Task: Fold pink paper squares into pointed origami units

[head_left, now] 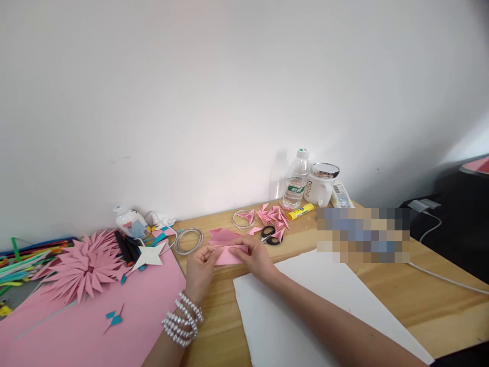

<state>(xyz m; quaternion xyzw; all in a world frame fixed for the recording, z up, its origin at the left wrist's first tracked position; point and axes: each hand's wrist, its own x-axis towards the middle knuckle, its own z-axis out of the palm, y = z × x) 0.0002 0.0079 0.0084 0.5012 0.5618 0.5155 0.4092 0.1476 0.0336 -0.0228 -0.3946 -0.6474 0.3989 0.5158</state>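
A small piece of pink paper is held between my two hands above the wooden table. My left hand pinches its left side, thumb against fingers. On the right side, my right hand grips the same sheet with its thumb pressed on it. Just behind the fingers lies more pink paper. Scissors with black handles rest beyond my right hand, near several folded pink paper pieces. Strands of pearl-like beads circle my left wrist.
At left, a spiky pink paper flower and white paper star lie on pink sheets. White paper lies under my right arm. Behind stand a water bottle, mug, glue stick and coiled cable.
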